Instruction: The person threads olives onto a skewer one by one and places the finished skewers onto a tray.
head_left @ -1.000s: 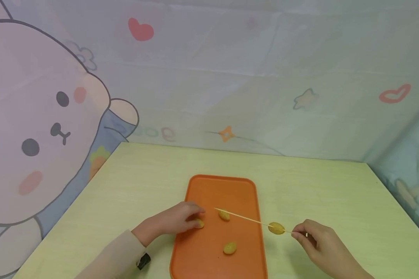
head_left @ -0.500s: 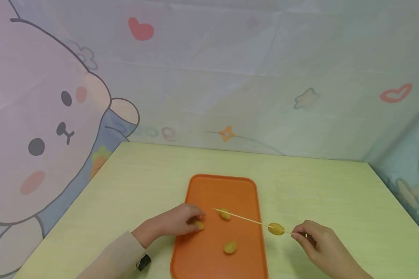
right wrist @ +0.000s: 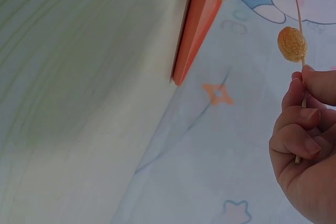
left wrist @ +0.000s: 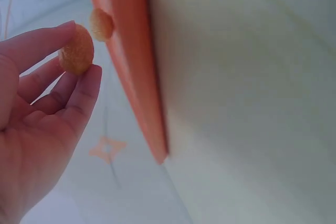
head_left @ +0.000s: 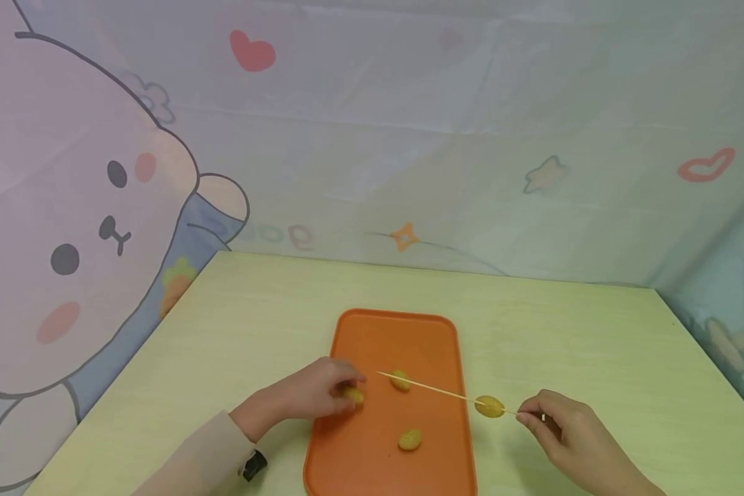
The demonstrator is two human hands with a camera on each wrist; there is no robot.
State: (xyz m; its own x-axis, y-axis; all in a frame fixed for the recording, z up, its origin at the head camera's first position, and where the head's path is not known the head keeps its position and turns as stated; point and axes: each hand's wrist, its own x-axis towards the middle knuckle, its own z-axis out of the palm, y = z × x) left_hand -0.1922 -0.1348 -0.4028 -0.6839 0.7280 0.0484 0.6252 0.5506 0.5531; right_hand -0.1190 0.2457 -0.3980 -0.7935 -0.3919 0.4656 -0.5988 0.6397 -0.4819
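My left hand (head_left: pixel 319 387) is over the left side of the orange tray (head_left: pixel 359 468), pinching an oval golden-brown fried puff (left wrist: pixel 77 51) between thumb and fingertips. My right hand (head_left: pixel 561 424), to the right of the tray, grips a thin bamboo skewer (head_left: pixel 430 387) near its blunt end. One puff (head_left: pixel 489 406) is threaded on this skewer, just ahead of the right fingertips. The skewer's pointed tip reaches left over the tray, towards the left hand. Two more puffs lie on the tray: one puff (head_left: pixel 400 380) under the skewer's line, another puff (head_left: pixel 410 439) nearer the front.
The tray lies on a pale yellow-green table (head_left: pixel 564 331). Behind the table hangs a cartoon-printed cloth (head_left: pixel 372 138). A black object (head_left: pixel 253 465) shows at the left sleeve's cuff (head_left: pixel 223 441).
The left hand's fingers have closed around the puff at the tray's left side, and the hand has come up slightly with it. The right hand and skewer have barely moved.
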